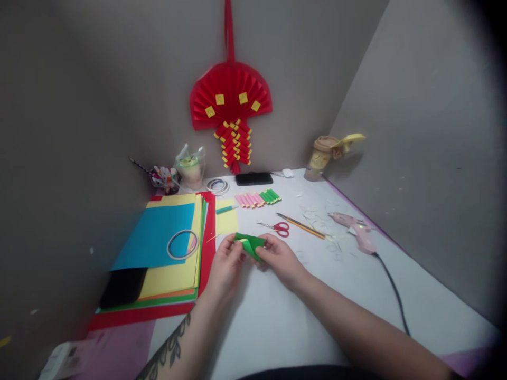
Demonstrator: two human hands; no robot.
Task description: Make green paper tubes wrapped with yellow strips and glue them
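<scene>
A small piece of green paper [250, 245], curled or folded, is held between both of my hands just above the white table [277, 316]. My left hand [225, 264] pinches its left end with the fingers closed. On the right end, my right hand [279, 257] grips it with closed fingers. A yellow sheet [226, 217] lies just behind the hands.
A stack of coloured paper [166, 253] with a tape ring [182, 244] lies left. Red scissors [277, 228], a pencil [303, 227], a pink glue gun [354, 229] with cord, pink and green paper rolls [257, 198], a phone [253, 178], a cup [320, 157] and a red paper lantern [231, 108] sit beyond.
</scene>
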